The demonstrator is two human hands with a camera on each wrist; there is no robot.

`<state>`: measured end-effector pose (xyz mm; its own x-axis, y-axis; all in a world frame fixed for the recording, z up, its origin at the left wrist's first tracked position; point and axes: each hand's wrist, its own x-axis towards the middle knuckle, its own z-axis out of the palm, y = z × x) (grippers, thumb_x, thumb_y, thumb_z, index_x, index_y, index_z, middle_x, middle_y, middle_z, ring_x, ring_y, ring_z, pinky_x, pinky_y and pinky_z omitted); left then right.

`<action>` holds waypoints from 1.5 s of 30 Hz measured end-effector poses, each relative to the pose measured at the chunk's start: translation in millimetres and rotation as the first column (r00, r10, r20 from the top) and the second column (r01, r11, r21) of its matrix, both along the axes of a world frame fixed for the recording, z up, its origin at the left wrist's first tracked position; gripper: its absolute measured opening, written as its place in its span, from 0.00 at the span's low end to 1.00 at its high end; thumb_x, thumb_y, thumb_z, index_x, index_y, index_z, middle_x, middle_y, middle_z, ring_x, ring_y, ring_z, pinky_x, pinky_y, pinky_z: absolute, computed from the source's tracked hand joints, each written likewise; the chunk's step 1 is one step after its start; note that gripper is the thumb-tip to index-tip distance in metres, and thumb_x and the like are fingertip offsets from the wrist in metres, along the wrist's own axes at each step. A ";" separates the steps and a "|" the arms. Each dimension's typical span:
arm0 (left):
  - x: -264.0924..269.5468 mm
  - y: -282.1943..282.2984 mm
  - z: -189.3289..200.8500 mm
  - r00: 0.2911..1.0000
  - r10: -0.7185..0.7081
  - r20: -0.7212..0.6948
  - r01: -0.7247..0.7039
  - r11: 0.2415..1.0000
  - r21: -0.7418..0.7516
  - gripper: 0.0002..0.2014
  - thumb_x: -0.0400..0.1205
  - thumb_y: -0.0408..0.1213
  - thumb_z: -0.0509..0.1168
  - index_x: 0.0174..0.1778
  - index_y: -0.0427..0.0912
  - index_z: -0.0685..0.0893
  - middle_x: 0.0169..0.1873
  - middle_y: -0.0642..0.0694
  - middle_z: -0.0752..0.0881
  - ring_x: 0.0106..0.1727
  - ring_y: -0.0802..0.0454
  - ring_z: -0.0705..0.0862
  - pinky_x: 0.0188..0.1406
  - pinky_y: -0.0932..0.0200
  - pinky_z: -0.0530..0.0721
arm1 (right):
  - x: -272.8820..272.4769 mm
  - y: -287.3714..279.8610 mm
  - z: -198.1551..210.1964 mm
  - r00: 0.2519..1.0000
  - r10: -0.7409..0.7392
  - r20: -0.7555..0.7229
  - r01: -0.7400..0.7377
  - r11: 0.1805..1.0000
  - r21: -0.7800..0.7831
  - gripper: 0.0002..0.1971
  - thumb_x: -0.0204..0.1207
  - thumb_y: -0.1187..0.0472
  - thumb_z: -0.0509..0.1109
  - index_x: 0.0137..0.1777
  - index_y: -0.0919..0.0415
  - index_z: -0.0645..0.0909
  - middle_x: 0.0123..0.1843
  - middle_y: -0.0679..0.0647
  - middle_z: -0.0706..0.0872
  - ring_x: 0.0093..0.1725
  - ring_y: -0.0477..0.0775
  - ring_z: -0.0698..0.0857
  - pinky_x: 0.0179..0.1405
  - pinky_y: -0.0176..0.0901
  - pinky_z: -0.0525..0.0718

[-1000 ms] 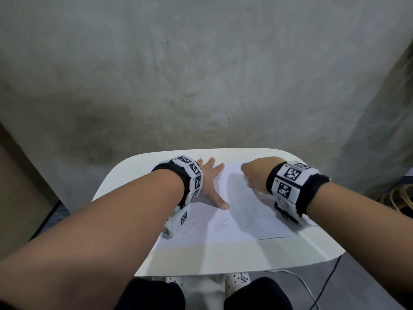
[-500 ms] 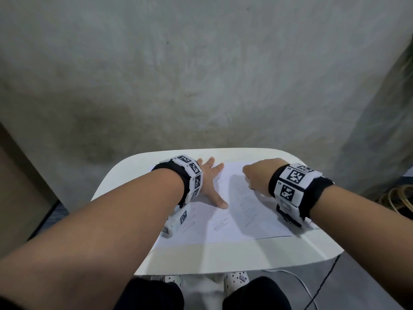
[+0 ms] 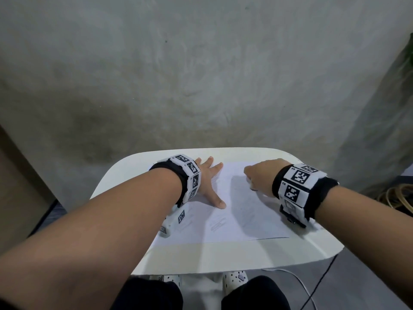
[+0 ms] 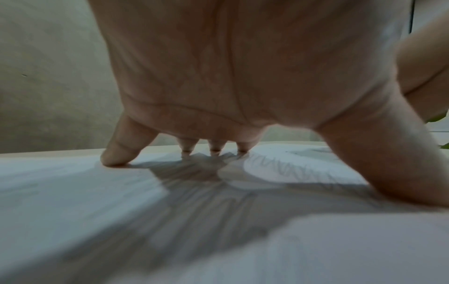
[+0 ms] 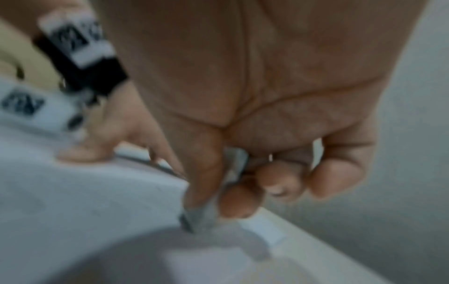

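Note:
A white sheet of paper (image 3: 234, 220) with faint pencil marks lies on a small white table (image 3: 223, 256). My left hand (image 3: 207, 182) rests spread on the sheet's left part. In the left wrist view its fingertips (image 4: 119, 157) and thumb press the paper (image 4: 97, 211) down. My right hand (image 3: 257, 175) is curled over the sheet's far right part. The blurred right wrist view shows its thumb and fingers pinching a small grey-white eraser-like block (image 5: 201, 215), whose dark end touches the paper. In the head view the hand hides the block.
A bare grey concrete wall (image 3: 201, 74) stands close behind the table. Coiled cables (image 3: 400, 195) lie on the floor at the right, and a thin white cable (image 3: 297, 280) runs under the table's right corner. My knees and spotted shoes (image 3: 234, 280) are below the front edge.
My right hand has shifted slightly to the right over the paper. The left hand has stayed pressed in the same place.

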<state>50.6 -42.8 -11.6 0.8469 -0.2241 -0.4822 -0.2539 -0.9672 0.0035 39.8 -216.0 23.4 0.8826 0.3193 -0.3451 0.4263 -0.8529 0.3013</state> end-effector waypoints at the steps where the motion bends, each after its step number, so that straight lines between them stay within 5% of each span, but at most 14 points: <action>1: 0.3 1.1 0.4 1.000 0.003 -0.006 -0.003 1.000 0.003 0.64 0.65 0.75 0.68 0.82 0.58 0.29 0.83 0.51 0.30 0.85 0.40 0.36 0.78 0.29 0.44 | 4.0 -3.1 -0.7 0.999 -0.013 0.032 0.014 1.000 -0.014 0.07 0.76 0.62 0.65 0.43 0.51 0.69 0.37 0.45 0.78 0.43 0.56 0.81 0.43 0.46 0.81; 4: -0.7 2.0 -0.6 1.000 0.003 -0.003 -0.003 1.000 0.017 0.63 0.65 0.75 0.67 0.82 0.58 0.30 0.84 0.50 0.31 0.85 0.40 0.36 0.78 0.29 0.45 | 5.0 -2.4 -5.1 1.000 -0.013 0.006 0.013 1.000 -0.019 0.11 0.75 0.63 0.65 0.37 0.51 0.66 0.37 0.46 0.78 0.42 0.56 0.82 0.46 0.47 0.83; 6: -2.0 -2.4 3.3 1.000 -0.019 0.016 0.018 1.000 0.022 0.62 0.66 0.74 0.68 0.83 0.58 0.32 0.84 0.49 0.32 0.85 0.39 0.36 0.78 0.29 0.46 | 3.2 -2.9 -2.0 0.999 -0.026 -0.031 0.026 1.000 0.007 0.03 0.78 0.61 0.64 0.46 0.54 0.72 0.42 0.46 0.79 0.43 0.55 0.78 0.46 0.45 0.78; 8: -3.1 -9.3 10.3 0.997 -0.081 0.017 0.081 0.997 0.018 0.61 0.68 0.70 0.70 0.84 0.57 0.34 0.84 0.48 0.33 0.85 0.39 0.38 0.78 0.30 0.48 | 2.8 -3.2 2.8 0.998 -0.033 -0.048 0.035 0.998 0.044 0.07 0.80 0.61 0.62 0.56 0.58 0.75 0.47 0.52 0.79 0.44 0.56 0.75 0.45 0.45 0.74; 12: -13.6 -18.3 4.9 0.989 -0.148 -0.011 0.148 0.989 0.025 0.65 0.61 0.75 0.70 0.83 0.60 0.33 0.85 0.49 0.35 0.86 0.41 0.43 0.78 0.31 0.51 | -2.2 0.6 8.6 0.996 -0.068 -0.061 0.068 0.998 0.014 0.03 0.79 0.62 0.64 0.50 0.58 0.72 0.39 0.51 0.77 0.45 0.56 0.77 0.41 0.41 0.77; 15: -22.8 -20.9 0.4 0.993 -0.118 0.017 0.118 0.993 0.015 0.66 0.61 0.74 0.72 0.83 0.59 0.33 0.85 0.49 0.35 0.86 0.41 0.39 0.80 0.31 0.48 | -22.9 17.5 4.4 0.997 0.010 -0.079 -0.018 0.994 -0.110 0.18 0.74 0.57 0.74 0.63 0.52 0.76 0.60 0.54 0.83 0.58 0.57 0.84 0.59 0.47 0.80; 17: -25.9 -23.4 5.0 0.993 -0.117 0.030 0.116 0.993 0.016 0.65 0.64 0.72 0.72 0.84 0.58 0.34 0.85 0.49 0.35 0.86 0.40 0.39 0.81 0.31 0.48 | -37.0 27.0 2.1 0.985 0.072 -0.155 -0.088 0.991 -0.096 0.22 0.81 0.58 0.67 0.74 0.58 0.72 0.68 0.54 0.80 0.67 0.56 0.80 0.64 0.47 0.76; 21: -24.5 -21.1 6.3 0.993 -0.116 -0.004 0.116 0.993 0.026 0.65 0.63 0.73 0.71 0.83 0.59 0.32 0.84 0.50 0.32 0.85 0.41 0.38 0.80 0.28 0.47 | -25.2 12.8 7.5 0.999 -0.012 -0.048 0.010 0.999 -0.048 0.11 0.81 0.56 0.65 0.61 0.56 0.75 0.56 0.53 0.84 0.56 0.57 0.84 0.59 0.46 0.82; 27: -26.4 -23.6 6.1 0.994 -0.112 0.015 0.111 0.993 0.038 0.64 0.65 0.72 0.71 0.83 0.57 0.31 0.84 0.50 0.33 0.85 0.41 0.38 0.80 0.31 0.47 | -33.1 16.7 2.1 0.992 0.040 -0.122 -0.041 0.999 -0.003 0.17 0.83 0.59 0.63 0.69 0.62 0.74 0.64 0.56 0.83 0.60 0.58 0.83 0.54 0.46 0.78; 30: -26.2 -22.9 6.6 0.995 -0.104 0.010 0.103 0.994 0.024 0.64 0.64 0.72 0.71 0.83 0.59 0.32 0.84 0.50 0.33 0.85 0.42 0.38 0.80 0.31 0.47 | -28.3 14.3 2.9 1.000 -0.006 -0.007 0.006 0.998 -0.067 0.18 0.79 0.57 0.67 0.68 0.59 0.75 0.58 0.52 0.85 0.58 0.57 0.84 0.56 0.47 0.83; 33: -27.0 -24.0 7.1 0.995 -0.101 0.010 0.101 0.994 0.034 0.64 0.65 0.72 0.71 0.83 0.58 0.31 0.84 0.50 0.32 0.85 0.42 0.37 0.81 0.31 0.46 | -40.8 21.5 2.5 0.989 0.041 -0.145 -0.046 0.999 -0.025 0.15 0.83 0.60 0.62 0.68 0.62 0.73 0.50 0.59 0.83 0.52 0.60 0.79 0.44 0.40 0.77; 36: -24.6 -21.4 4.9 0.995 -0.102 0.005 0.102 0.994 0.028 0.65 0.63 0.74 0.71 0.82 0.60 0.31 0.84 0.51 0.32 0.85 0.43 0.37 0.79 0.30 0.45 | -27.3 10.5 8.4 0.997 -0.030 -0.073 0.028 0.999 -0.035 0.15 0.81 0.58 0.64 0.66 0.61 0.75 0.54 0.53 0.85 0.54 0.57 0.83 0.55 0.46 0.82; 42: -25.7 -22.9 4.1 0.995 -0.098 0.010 0.098 0.995 0.027 0.64 0.65 0.73 0.70 0.83 0.58 0.31 0.84 0.51 0.32 0.85 0.42 0.37 0.79 0.32 0.45 | -39.8 13.8 4.5 0.984 0.027 -0.179 -0.019 0.999 0.050 0.15 0.82 0.60 0.62 0.67 0.61 0.73 0.50 0.54 0.81 0.47 0.55 0.76 0.47 0.44 0.74; 45: -25.0 -22.6 4.0 0.997 -0.082 0.013 0.082 0.997 0.011 0.65 0.63 0.74 0.70 0.82 0.59 0.31 0.84 0.50 0.33 0.85 0.42 0.37 0.79 0.30 0.45 | -30.8 7.4 8.5 0.999 -0.033 -0.033 0.032 0.999 -0.026 0.17 0.80 0.59 0.64 0.68 0.58 0.72 0.48 0.52 0.82 0.49 0.57 0.81 0.53 0.48 0.81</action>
<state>25.6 -65.4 -7.6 0.8324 -0.2882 -0.4734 -0.3326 -0.9430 -0.0108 8.9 -208.6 31.9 0.8802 0.2814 -0.3821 0.4088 -0.8586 0.3094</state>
